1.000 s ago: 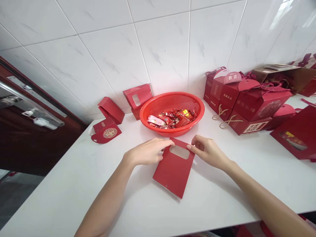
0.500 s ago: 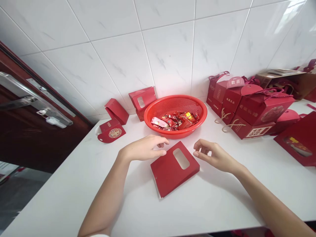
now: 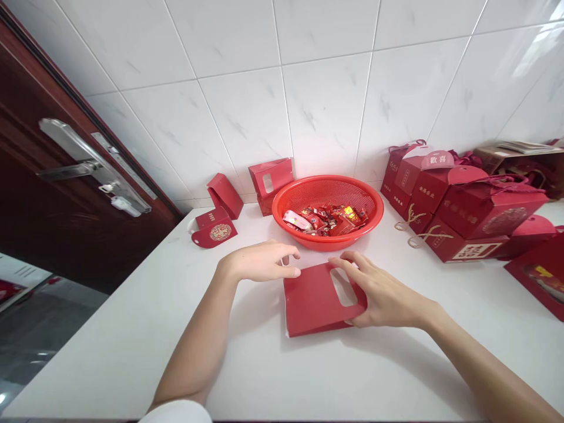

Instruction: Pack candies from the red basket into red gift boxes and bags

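Note:
A flattened red gift box (image 3: 311,299) with a rounded window cutout lies on the white table before me. My right hand (image 3: 374,288) grips its right edge, fingers over the top near the window and thumb by the lower edge. At the box's upper left corner is my left hand (image 3: 264,261), fingers curved and apart from the thumb. Its thumb tip is close to the box edge; I cannot tell if it touches. Just behind the box stands a red plastic basket (image 3: 282,223) holding wrapped candies (image 3: 328,220).
Red boxes (image 3: 445,200) with cords are stacked at the right, beside a cardboard box (image 3: 529,155). Another windowed red box (image 3: 537,270) sits at the right edge. Red box pieces (image 3: 224,197) and an upright box (image 3: 271,182) stand by the tiled wall. A door handle (image 3: 83,167) is at left.
My right hand has moved left and down onto the flattened box and taken its right edge. The box has turned slightly. My left hand keeps nearly the same pose.

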### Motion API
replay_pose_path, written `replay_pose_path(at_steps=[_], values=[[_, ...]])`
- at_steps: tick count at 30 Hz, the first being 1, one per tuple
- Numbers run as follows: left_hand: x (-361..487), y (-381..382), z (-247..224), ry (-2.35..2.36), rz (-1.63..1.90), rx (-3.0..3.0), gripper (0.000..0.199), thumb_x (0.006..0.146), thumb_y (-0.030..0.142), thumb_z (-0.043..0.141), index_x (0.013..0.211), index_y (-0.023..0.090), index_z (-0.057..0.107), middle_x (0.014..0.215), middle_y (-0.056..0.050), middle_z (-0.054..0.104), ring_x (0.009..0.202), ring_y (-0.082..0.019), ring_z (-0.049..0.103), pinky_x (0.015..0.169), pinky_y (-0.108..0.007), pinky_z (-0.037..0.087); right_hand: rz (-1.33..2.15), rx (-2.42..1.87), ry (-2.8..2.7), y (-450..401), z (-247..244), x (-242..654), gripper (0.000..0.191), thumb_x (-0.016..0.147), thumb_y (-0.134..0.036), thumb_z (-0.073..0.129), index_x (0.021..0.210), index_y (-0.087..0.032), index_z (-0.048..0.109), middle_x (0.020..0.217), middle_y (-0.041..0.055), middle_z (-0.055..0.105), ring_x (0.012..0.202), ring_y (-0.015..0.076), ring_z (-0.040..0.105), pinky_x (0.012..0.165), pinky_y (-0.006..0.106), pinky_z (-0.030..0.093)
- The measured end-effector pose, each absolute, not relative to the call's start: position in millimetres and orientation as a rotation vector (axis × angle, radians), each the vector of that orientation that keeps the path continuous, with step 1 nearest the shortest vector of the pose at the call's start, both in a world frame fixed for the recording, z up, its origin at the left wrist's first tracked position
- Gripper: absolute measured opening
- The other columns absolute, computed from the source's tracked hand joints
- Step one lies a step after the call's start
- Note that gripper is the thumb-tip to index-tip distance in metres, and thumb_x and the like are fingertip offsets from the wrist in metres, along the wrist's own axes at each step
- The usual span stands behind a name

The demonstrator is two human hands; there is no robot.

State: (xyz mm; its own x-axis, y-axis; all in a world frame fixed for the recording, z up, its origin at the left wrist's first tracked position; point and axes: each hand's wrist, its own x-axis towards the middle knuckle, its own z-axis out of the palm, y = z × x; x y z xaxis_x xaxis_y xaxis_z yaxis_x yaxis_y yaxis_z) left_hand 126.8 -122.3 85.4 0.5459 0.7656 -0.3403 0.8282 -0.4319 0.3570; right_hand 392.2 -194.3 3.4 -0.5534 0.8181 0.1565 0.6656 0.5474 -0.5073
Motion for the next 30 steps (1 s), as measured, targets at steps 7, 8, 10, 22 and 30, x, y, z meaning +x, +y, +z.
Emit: replay_pose_path(at_steps=[7, 8, 10, 22, 30], values=[[130.6, -133.9, 93.9, 1.205, -0.066, 2.291, 0.044, 0.087, 0.057, 0.054, 0.063, 0.02, 0.055, 0.059, 0.001, 0.051, 0.048, -0.013, 0.043, 0.046, -0.028, 0.028, 0.215, -1.47, -2.021, -242.3, -23.8, 396.0, 0.088, 0.069, -0.033, 0.073, 0.145, -0.031, 0.029, 0.135, 0.0159, 0.043, 0.107, 0.0324, 0.062, 0.076, 0.042, 0.059], [131.7, -134.8, 94.3, 1.156, -0.056, 2.297, 0.043, 0.088, 0.054, 0.053, 0.062, 0.02, 0.051, 0.057, 0.002, 0.046, 0.048, -0.012, 0.039, 0.046, -0.028, 0.027, 0.191, -1.487, -1.964, -246.6, -30.6, 393.0, 0.087, 0.07, -0.034, 0.073, 0.145, -0.031, 0.029, 0.135, 0.0161, 0.042, 0.108, 0.0328, 0.062, 0.075, 0.042, 0.059], [133.5, -135.5, 95.0, 1.067, -0.017, 2.294, 0.042, 0.091, 0.048, 0.051, 0.061, 0.02, 0.043, 0.056, 0.003, 0.038, 0.048, -0.011, 0.032, 0.046, -0.028, 0.024, 0.154, -1.513, -1.851, -251.8, -43.9, 386.0, 0.085, 0.072, -0.038, 0.073, 0.144, -0.03, 0.029, 0.137, 0.0162, 0.041, 0.111, 0.0344, 0.06, 0.074, 0.043, 0.06], [142.9, -125.9, 93.0, 0.9, 0.528, 2.171, 0.043, 0.096, 0.048, 0.042, 0.065, 0.02, 0.034, 0.068, 0.001, 0.031, 0.063, -0.013, 0.032, 0.057, -0.026, 0.035, 0.262, -1.381, -1.816, -244.1, -33.6, 373.1, 0.027, 0.096, -0.05, 0.054, 0.109, -0.026, 0.056, 0.124, 0.0127, 0.061, 0.11, 0.028, 0.066, 0.076, 0.037, 0.06], [150.1, -120.5, 78.9, 0.801, 0.306, 1.895, 0.043, 0.091, 0.047, 0.055, 0.064, 0.018, 0.039, 0.065, 0.004, 0.031, 0.057, -0.009, 0.028, 0.048, -0.022, 0.027, 0.587, -1.173, -1.708, -213.8, 8.6, 366.6, 0.031, 0.098, -0.048, 0.052, 0.115, -0.023, 0.052, 0.094, 0.0053, 0.063, 0.077, 0.0166, 0.062, 0.048, 0.023, 0.046]])
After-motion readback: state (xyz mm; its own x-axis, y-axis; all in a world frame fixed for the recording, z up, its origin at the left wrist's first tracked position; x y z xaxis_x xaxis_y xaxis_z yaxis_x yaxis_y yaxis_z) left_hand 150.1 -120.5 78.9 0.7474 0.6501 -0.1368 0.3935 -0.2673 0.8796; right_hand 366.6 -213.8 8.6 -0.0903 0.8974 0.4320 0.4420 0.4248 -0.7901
